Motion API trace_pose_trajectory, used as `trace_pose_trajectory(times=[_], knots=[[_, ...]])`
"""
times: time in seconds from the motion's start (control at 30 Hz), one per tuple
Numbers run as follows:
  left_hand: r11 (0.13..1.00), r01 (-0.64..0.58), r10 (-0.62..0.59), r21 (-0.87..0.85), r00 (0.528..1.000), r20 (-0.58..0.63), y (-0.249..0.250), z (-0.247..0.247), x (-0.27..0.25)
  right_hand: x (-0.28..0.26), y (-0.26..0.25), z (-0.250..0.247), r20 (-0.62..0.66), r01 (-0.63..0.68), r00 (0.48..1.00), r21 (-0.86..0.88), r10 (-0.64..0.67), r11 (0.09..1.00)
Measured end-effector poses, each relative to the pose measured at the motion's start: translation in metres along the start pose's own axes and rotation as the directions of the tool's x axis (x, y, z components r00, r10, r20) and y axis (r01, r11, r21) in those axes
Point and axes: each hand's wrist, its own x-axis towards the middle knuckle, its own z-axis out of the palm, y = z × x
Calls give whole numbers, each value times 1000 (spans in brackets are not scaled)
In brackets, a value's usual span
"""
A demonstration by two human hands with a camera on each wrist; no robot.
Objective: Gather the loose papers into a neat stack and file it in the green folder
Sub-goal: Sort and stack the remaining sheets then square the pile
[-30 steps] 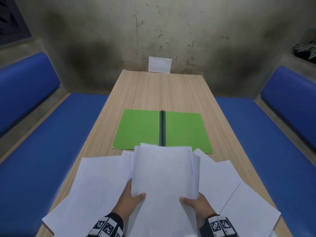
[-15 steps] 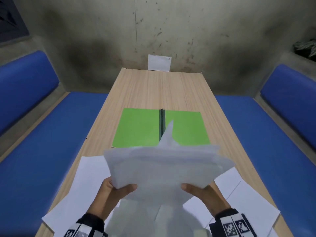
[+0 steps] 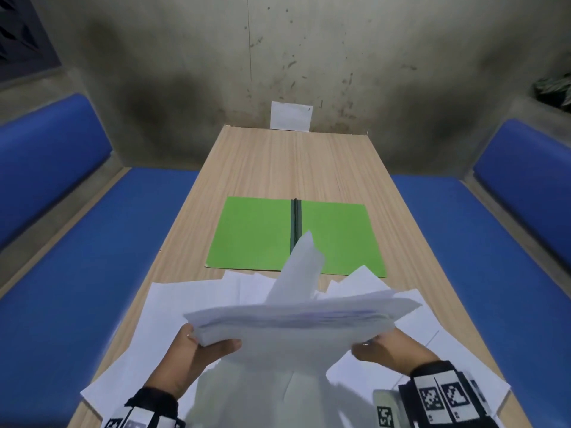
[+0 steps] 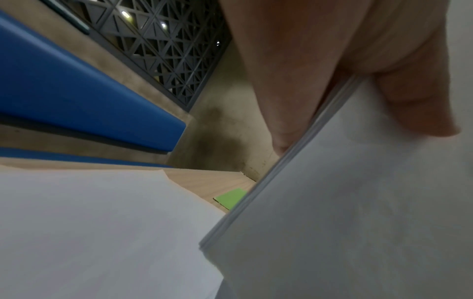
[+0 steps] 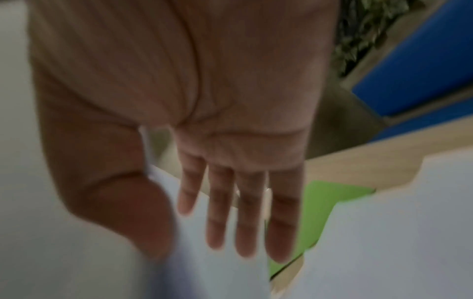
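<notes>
A thick stack of white papers [image 3: 293, 335] stands on edge, held crosswise above the table's near end. My left hand [image 3: 200, 347] pinches its left end, thumb on the near face, as the left wrist view shows for the stack [image 4: 345, 202]. My right hand [image 3: 380, 350] holds the right end between thumb and straight fingers [image 5: 245, 218]. One sheet [image 3: 301, 267] pokes up out of the stack. The green folder [image 3: 256, 233] lies open and flat just beyond it. Loose sheets [image 3: 148, 329] still lie spread on the table under the stack.
The wooden table [image 3: 293, 162] runs to a stained wall, where a white card [image 3: 290, 115] leans. Blue bench seats [image 3: 92, 273] flank both sides. More loose sheets [image 3: 438, 359] reach the table's right edge.
The stack was held upright lengthwise; both hands have turned it crosswise and tipped its top edge toward me. My hands have moved apart to its ends, and one sheet now sticks up.
</notes>
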Motion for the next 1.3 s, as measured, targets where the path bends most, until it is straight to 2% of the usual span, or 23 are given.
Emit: trace_pose_trajectory(times=[0.07,0.1,0.2,0.27,0.37,0.43,0.5,0.53,0.6,0.67,0.73,0.8,0.97,1.1,1.2,1.3], knots=[[999,-6,6,43,1000,-10,-2,0,-1,8,3,-17,-27,-9,1000,-88,6,996],[998,10,-9,62,1000,-17,-4,-1,-1,12,0,-25,-94,-7,996,-87,-1,996],[996,12,-11,90,1000,-13,-10,-4,2,19,-23,-41,-324,127,928,-185,-183,974],[995,14,-14,95,1000,-3,-8,-4,4,24,-46,-40,-301,189,916,-260,-265,947],[999,36,-36,-10,999,-23,-5,0,4,38,-61,-31,-132,241,945,-334,-299,911],[996,43,-46,-75,999,-27,-4,0,3,43,-69,-22,-124,248,954,-193,-274,949],[995,36,-39,-89,999,-33,-7,-1,5,42,-68,-16,-224,264,944,75,-242,962],[994,34,-38,-104,999,-34,-8,-3,5,40,-65,-15,-259,264,944,227,-203,937],[991,44,-48,-128,998,-28,-9,-3,5,35,-58,-18,-281,294,944,482,-172,826],[988,56,-59,-144,998,-16,-9,-3,6,30,-47,-19,-270,300,948,588,-167,751],[987,64,-68,-147,997,-24,-10,-2,9,25,-42,-15,-237,293,954,611,-184,735],[983,82,-94,-162,993,-67,-9,2,13,21,-33,-8,-196,273,961,565,-195,779],[968,118,-170,-220,957,-235,-14,7,18,9,-14,11,-55,167,983,673,-176,720],[978,85,-127,-191,966,-223,-4,12,13,1,-18,26,-156,179,982,578,-107,796],[991,12,-37,-135,983,-182,6,18,8,-1,-28,27,-347,240,935,483,-67,842],[993,-43,24,-111,985,-169,9,21,7,-8,-34,20,-418,289,904,456,-84,842]])
